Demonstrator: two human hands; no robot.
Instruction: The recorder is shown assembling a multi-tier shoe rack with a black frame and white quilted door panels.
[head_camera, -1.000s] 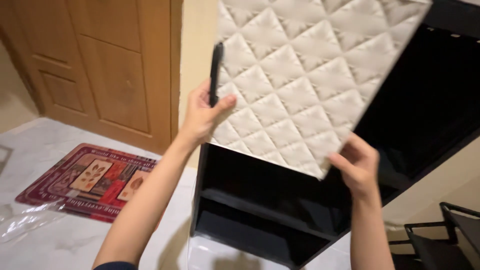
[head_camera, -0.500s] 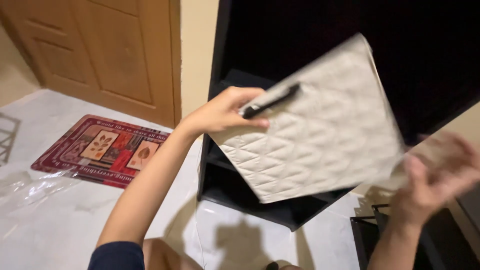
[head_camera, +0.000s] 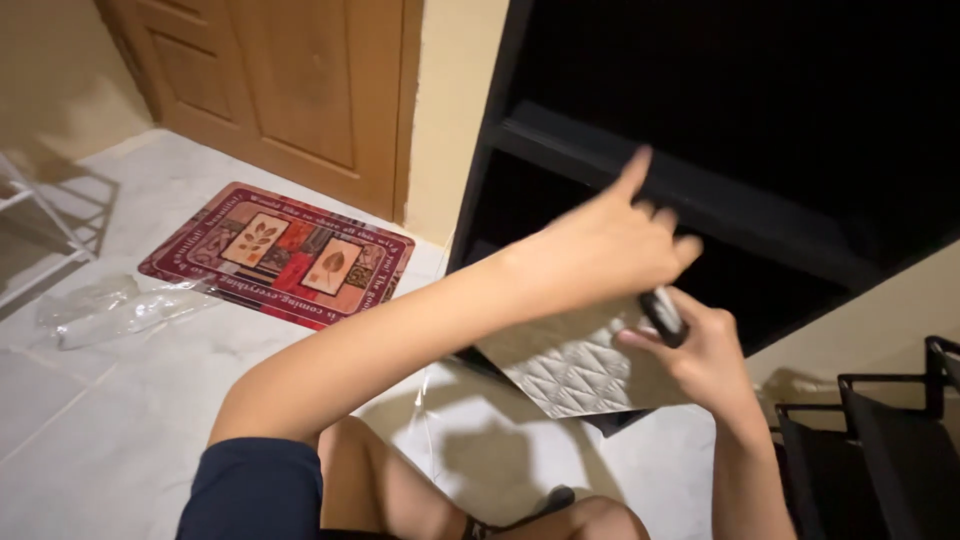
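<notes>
**Now two hands meet at a padded panel**

Now the person sits low on a pale tiled floor (head_camera: 120, 440), and bare knees show at the bottom of the view.

The left hand (head_camera: 610, 245) is up in front of a black shelf unit (head_camera: 560, 130). Its arm reaches across from the left side. One finger points up and the other fingers curl in loosely. It does not seem to be gripping anything, but I cannot tell for sure, because its palm faces away.

The right hand (head_camera: 700, 350) is just below the left one. It is closed on a small dark thing (head_camera: 662, 312) with a shiny side. It may be a marker or a little tool, but it is too blurred to tell. The same hand also rests on the right edge of a white padded panel (head_camera: 570, 365).

That panel has a bumpy diamond pattern. It lies tilted, low down in front of the bottom part of the black shelf unit, just under both hands.

Behind on the left is a brown wooden door (head_camera: 290, 90). A red door mat (head_camera: 280, 255) with leaf pictures lies on the floor in front of it. A clear plastic wrapper (head_camera: 110, 310) lies near the mat. A white rack (head_camera: 30, 220) peeks in at the far left. A black frame (head_camera: 880, 440) stands at the right edge.
</notes>
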